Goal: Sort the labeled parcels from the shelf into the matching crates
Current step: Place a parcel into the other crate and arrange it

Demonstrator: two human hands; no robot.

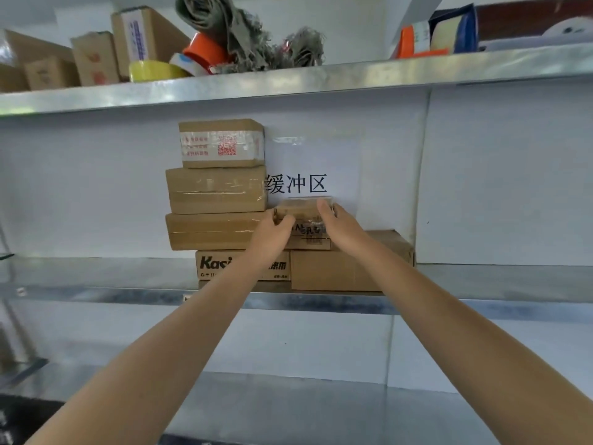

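Two hands hold one small taped parcel (303,208), just under the printed wall sign (321,155) and overlapping its lower edge. The left hand (272,231) has its fingers curled round the parcel's left end and the right hand (340,224) is wrapped over its right end, so both are gripping it. Whether it rests on the labelled flat box (309,240) beneath it or hangs just clear I cannot say for sure, as the picture smears there.

By my reckoning the sorting is at an early stage. No crate shows from where I look, so nothing can be counted as delivered, and this parcel is only at the pick-up. Left of the sign stand three more: a red-printed box (221,142) on top, a plain taped box (216,189) under it, and a wide flat box (211,231) under that. Below the sign a Kasi carton (211,268) and a big brown carton (337,271) carry the lot. All of those look to be left to do.

As for room, the way straight back toward the person is open, over the front lip of the middle shelf (96,274) below the sign. Left of the sign the stack stands just beside the parcel, so sliding that way could nudge it. Above the sign the upper shelf (288,80) is well apart from the hands, and right of the sign there is open room along the shelf
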